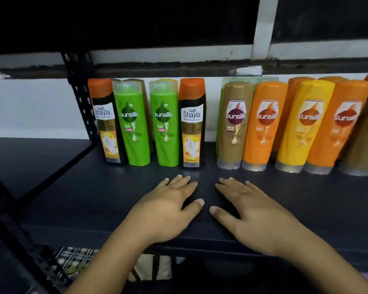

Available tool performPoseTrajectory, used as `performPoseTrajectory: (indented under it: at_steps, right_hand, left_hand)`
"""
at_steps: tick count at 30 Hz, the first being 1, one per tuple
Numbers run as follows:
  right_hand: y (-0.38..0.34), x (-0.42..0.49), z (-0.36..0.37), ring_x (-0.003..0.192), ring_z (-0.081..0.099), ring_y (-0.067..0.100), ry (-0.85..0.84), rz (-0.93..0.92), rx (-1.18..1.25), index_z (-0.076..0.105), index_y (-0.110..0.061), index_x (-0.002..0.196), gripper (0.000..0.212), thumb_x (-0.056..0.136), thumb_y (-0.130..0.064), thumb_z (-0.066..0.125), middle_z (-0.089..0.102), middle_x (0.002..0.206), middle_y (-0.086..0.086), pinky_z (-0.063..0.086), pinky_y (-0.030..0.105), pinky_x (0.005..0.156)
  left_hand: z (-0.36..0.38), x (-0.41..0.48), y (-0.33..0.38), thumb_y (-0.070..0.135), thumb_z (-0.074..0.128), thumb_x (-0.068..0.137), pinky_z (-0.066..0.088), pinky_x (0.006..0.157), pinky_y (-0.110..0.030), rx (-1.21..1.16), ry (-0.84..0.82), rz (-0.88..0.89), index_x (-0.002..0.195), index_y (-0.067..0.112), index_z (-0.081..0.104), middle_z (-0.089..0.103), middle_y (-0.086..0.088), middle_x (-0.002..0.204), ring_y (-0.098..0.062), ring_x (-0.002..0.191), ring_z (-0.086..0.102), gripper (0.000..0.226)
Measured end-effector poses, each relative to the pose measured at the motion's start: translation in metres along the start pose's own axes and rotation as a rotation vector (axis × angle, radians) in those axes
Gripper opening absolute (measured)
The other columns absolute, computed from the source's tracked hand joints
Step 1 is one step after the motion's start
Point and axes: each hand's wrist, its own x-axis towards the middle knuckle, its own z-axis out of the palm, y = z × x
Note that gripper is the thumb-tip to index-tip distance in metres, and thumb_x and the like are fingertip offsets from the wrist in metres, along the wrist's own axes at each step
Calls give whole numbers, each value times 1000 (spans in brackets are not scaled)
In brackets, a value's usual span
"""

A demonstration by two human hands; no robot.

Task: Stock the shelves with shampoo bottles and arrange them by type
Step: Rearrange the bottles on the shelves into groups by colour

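A row of shampoo bottles stands along the back of a dark shelf (72,187). From the left: a black Safi Shayla bottle (106,122) with an orange cap, two green Sunsilk bottles (133,124) (165,124), and a second Safi Shayla bottle (191,124). After a small gap come upside-down tubes: a brown Sunsilk (234,126), an orange one (263,126), a yellow one (302,128) and another orange one (336,128). More bottles stand behind these. My left hand (168,206) and my right hand (255,211) lie flat, palms down, on the shelf in front of the row, holding nothing.
A black perforated upright (79,90) frames the shelf's left side, with a diagonal brace (15,221) below it. A white wall and a white window frame (261,26) lie behind. Below the shelf edge a checkered bag (72,259) shows. More brown tubes (361,149) crowd the far right.
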Motion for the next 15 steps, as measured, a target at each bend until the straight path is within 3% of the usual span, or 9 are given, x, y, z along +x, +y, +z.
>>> performPoseTrajectory:
  at_steps: [3,10,15]
  right_hand:
    - [-2,-4,2,151,4,-5,36,-34,-10,19,-37,160,67,100,-65,32,10,165,-24,0,14,114]
    - [0,-4,7,150,23,4,86,-59,-22,31,-37,157,66,98,-66,39,25,164,-19,20,25,120]
    - [3,-4,4,144,35,5,94,-79,-1,41,-35,151,63,96,-66,43,38,158,-18,28,27,117]
  left_hand:
    - [4,2,-5,66,36,100,11,129,-32,3,68,0,159,40,29,14,22,167,-5,157,7,66]
    - [7,-3,-5,57,50,99,31,121,-31,10,214,39,147,29,54,47,15,156,-11,147,38,56]
    - [5,-16,-1,51,52,96,52,101,-36,-30,327,38,120,32,73,72,12,124,-15,119,61,38]
